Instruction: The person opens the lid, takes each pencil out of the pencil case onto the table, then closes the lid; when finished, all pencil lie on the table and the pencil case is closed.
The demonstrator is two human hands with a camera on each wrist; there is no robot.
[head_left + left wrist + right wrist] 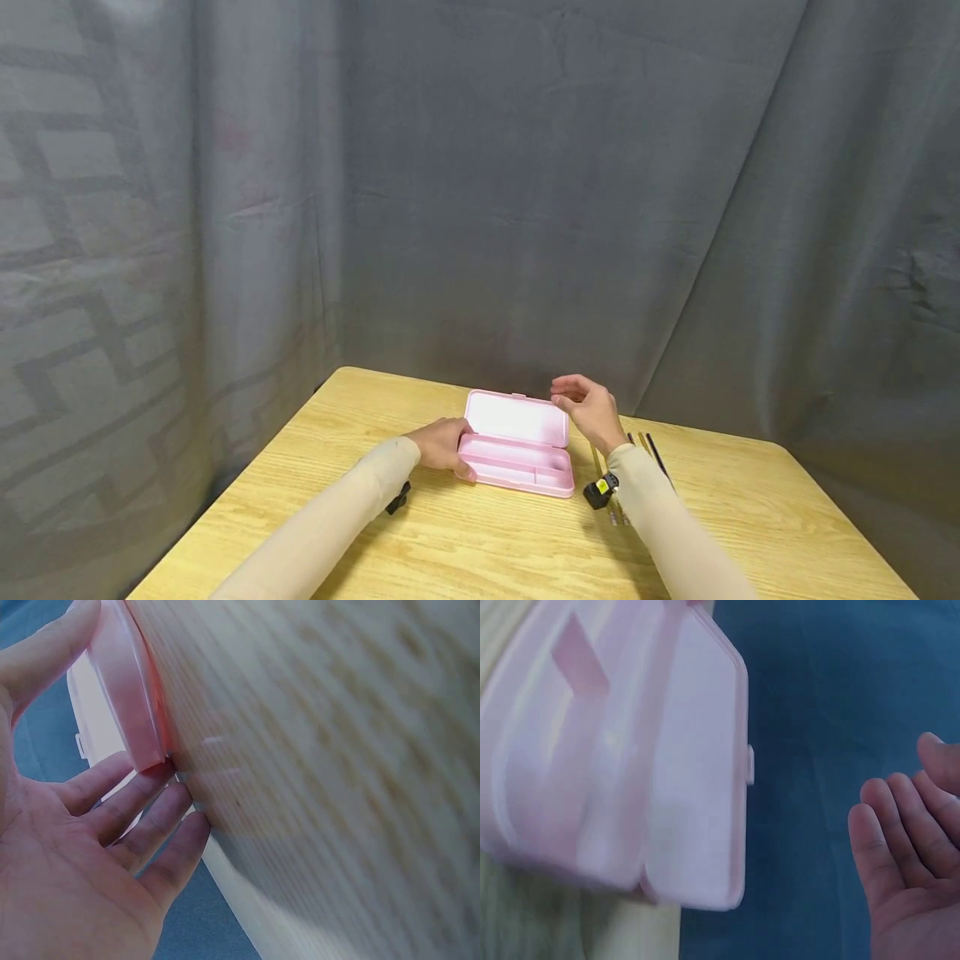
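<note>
You have the pink case (517, 454) lying open in the middle of the desk (465, 550), lid upright; your left hand (442, 443) steadies its left end, fingers (161, 799) pressed together; your right hand (588, 408) hovers just beside the lid, fingers (889, 840) relaxed, holding nothing; next, I judge, reach for the pens (651, 446) beside your right wrist.

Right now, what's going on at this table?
A person sits at a wooden table with an open pink case in front of them. The left hand rests against the case's left end, its fingers touching the base where it meets the tabletop. The right hand hovers open, holding nothing, beside the upright lid's right edge. The tray looks empty. A few pencils lie to the right, by the right forearm.
</note>
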